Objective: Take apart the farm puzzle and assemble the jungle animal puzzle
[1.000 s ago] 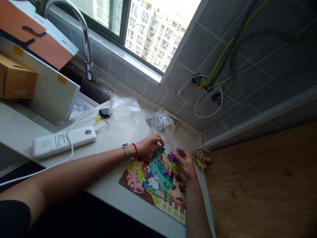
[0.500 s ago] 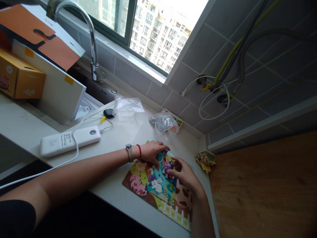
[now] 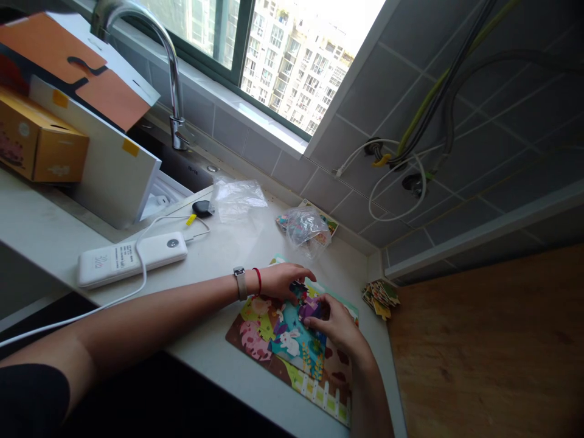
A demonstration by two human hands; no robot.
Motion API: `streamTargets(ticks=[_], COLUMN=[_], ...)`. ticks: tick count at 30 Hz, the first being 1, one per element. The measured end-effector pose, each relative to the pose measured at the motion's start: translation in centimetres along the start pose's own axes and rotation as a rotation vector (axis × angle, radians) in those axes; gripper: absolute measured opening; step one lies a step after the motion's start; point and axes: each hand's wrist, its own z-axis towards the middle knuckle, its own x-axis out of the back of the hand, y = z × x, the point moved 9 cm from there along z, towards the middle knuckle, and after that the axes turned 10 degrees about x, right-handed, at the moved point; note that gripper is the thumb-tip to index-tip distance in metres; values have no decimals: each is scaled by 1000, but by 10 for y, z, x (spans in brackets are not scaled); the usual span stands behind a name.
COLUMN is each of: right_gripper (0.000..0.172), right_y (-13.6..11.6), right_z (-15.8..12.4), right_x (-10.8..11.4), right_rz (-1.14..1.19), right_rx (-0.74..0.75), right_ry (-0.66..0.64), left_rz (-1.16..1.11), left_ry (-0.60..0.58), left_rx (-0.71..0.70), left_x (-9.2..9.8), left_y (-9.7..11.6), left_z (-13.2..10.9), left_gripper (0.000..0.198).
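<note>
A colourful animal jigsaw puzzle (image 3: 287,342) lies on the counter, showing a white rabbit, a pink spotted animal and a white fence. My left hand (image 3: 283,281), with a watch and red string at the wrist, is over its upper part. Its thumb and fingers close on a dark puzzle piece (image 3: 299,291), partly hidden by the hand. Close by on the right, my right hand (image 3: 336,320) pinches a purple puzzle piece (image 3: 310,309) between thumb and fingers, over the blue section. The right fingers cover part of that piece.
Clear plastic bags (image 3: 239,199) and wrapped puzzle pieces (image 3: 305,228) lie behind the puzzle. Loose pieces (image 3: 381,298) are piled by the wooden board (image 3: 483,347). A white power bank (image 3: 132,258) with a cable lies left. Boxes (image 3: 59,143) stand by the sink and faucet (image 3: 176,91).
The dark piece now shows tilted at my left fingers. My right hand has shifted slightly left and down with the purple piece, its fingers closing further. The view has shifted slightly.
</note>
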Motion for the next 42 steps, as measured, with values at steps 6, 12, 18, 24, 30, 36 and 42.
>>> streamTargets(ticks=[6,12,18,24,30,36,42], right_gripper=[47,39,44,60,49,45,49], right_y=[-7,-9,-8,-7,-12,-16,-21], right_z=[2,9,12,14,14,13,11], right_x=[2,3,-5,-14,-25,-21,-3], right_rz=[168,300,520,688,635,582,580], right_rx=[34,144,112,74,76,97,99], right_ry=[76,97,151,248,127,129,284], left_rz=[-8,-67,-302,-731,-923,-928,-465], left_ry=[11,47,137,132,157,254,266], left_rx=[2,42,169,229,236,242,203], left_x=[0,5,11,6,9,21,29], left_y=[-1,-6,-28,-40,-37,-35,-24], left_z=[0,1,6,12,11,8,4], left_gripper=[65,57,58,64,61,34,25])
